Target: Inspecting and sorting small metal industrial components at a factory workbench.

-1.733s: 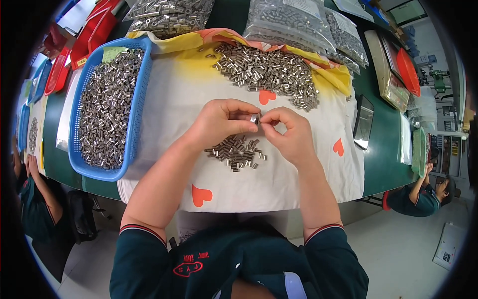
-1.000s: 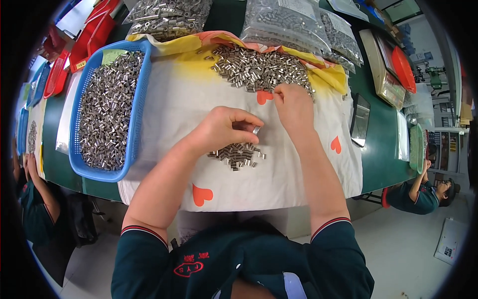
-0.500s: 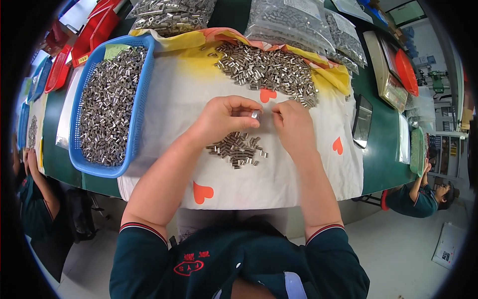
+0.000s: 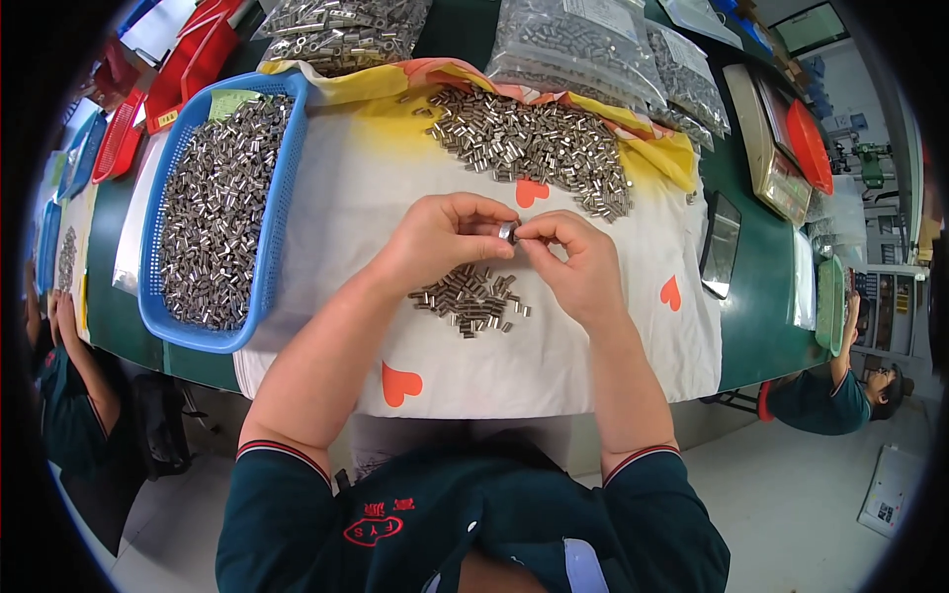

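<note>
My left hand pinches a short, shiny silver metal cylinder between thumb and fingertips. It looks thicker than the loose sleeves lying around. Against its right end, my right hand has thumb and forefinger closed; whatever they pinch is too small or hidden. Just below the hands, a small pile of short metal sleeves lies on the white cloth. A larger heap of similar sleeves spreads beyond the hands, along the cloth's yellow-patterned far part.
At left, a blue plastic basket is full of metal sleeves. Clear bags of metal parts stand at the back. On the green table's right side lie a phone and a red tray. Other people work at both sides.
My right hand has come in from beside the far heap, moving left and slightly nearer to meet the metal cylinder. My left hand stays nearly in place.
</note>
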